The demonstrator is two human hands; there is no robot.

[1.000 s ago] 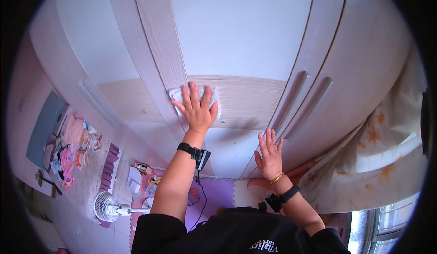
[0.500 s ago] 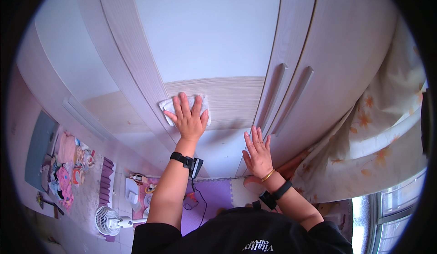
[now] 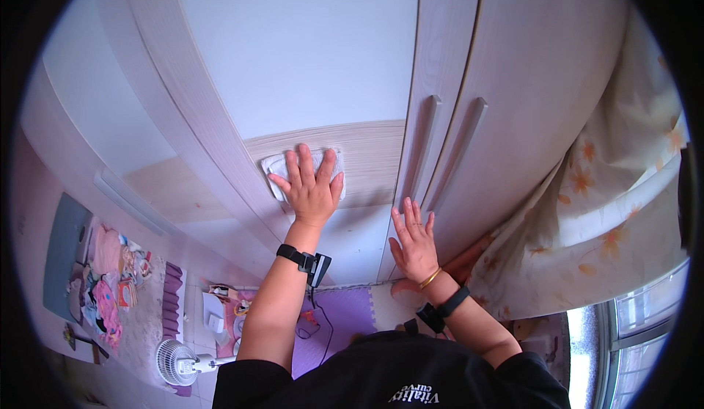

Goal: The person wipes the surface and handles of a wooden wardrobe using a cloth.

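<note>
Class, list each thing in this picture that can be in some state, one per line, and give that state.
Left hand: flat, fingers spread, pressing the white cloth.
White cloth: folded, held against the wood-grain band of the wardrobe.
Right hand: open, palm flat on the wardrobe door, holding nothing.
Wardrobe doors: shut.
Small fan: standing on the floor; running or not, cannot tell.
Flowered curtain: hanging beside the wardrobe.
</note>
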